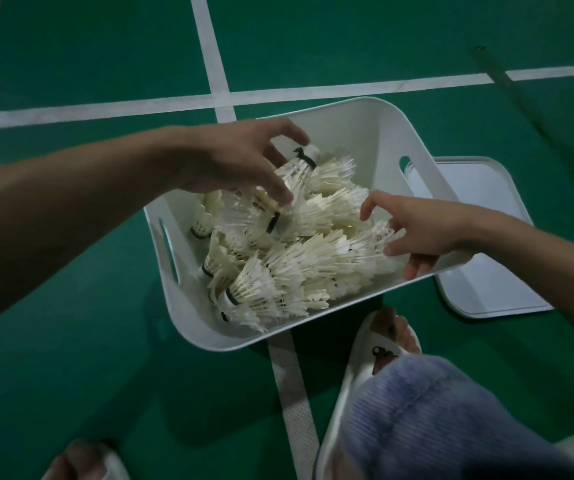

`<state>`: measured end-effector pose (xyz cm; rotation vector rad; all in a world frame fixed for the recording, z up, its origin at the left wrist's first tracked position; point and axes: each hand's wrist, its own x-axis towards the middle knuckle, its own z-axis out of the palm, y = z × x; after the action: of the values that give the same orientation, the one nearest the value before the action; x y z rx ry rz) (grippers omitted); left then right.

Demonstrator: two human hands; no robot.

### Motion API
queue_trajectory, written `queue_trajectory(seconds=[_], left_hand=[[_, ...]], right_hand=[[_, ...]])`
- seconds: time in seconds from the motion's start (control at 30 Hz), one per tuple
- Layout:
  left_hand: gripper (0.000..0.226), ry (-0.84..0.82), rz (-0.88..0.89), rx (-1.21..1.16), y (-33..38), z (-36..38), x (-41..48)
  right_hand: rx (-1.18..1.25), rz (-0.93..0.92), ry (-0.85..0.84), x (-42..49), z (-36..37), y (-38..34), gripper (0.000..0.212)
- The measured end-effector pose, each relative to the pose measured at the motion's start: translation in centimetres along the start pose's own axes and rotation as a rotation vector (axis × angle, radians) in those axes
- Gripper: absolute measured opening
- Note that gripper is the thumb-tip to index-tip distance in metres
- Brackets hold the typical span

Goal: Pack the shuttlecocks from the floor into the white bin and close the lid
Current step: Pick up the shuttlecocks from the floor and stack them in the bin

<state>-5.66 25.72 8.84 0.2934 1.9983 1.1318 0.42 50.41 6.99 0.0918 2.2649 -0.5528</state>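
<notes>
The left hand [240,161] grips a shuttlecock [299,168] over the far side of the white bin [358,133], while the right hand [424,230], fingers loosely spread, touches the piled shuttlecocks [313,258] at its right edge (the lid [476,181] lies on the green floor [70,375] just beside).

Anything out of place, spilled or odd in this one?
Nothing has spilled. The lid lies on the floor beside the bin, not on it. The shuttlecocks are heaped at all angles, and some feathers look ragged.
</notes>
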Motion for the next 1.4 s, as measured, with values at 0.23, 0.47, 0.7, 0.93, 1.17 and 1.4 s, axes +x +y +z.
queue_trajectory(seconds=[0.23,0.47,0.7,0.93,1.17,1.4], left_hand=[[0.075,0.177,0.016,-0.21,-0.7,-0.4,-1.5],[0.075,0.292,0.014,-0.382,-0.9,0.7,-1.8],[0.067,0.341,0.055,-0.622,-1.5,0.2,-2.3],[0.096,0.265,0.059,-0.58,-2.2,-1.0,-3.0],[0.095,0.222,0.041,-0.502,-3.4,-1.2,-3.2],[0.116,0.363,0.028,-0.015,-4.2,-0.6,-3.2]], right_hand=[[0.001,-0.006,0.253,-1.8,-2.5,-1.4,0.035],[0.529,-0.33,0.182,-0.1,-0.1,-7.9,0.068],[0.665,-0.378,0.293,3.0,2.4,-10.8,0.052],[0.827,-0.409,0.174,3.7,2.1,-11.4,0.059],[1.019,-0.438,0.032,4.1,2.8,-11.2,0.035],[1.01,-0.369,0.214,4.6,4.1,-11.9,0.04]])
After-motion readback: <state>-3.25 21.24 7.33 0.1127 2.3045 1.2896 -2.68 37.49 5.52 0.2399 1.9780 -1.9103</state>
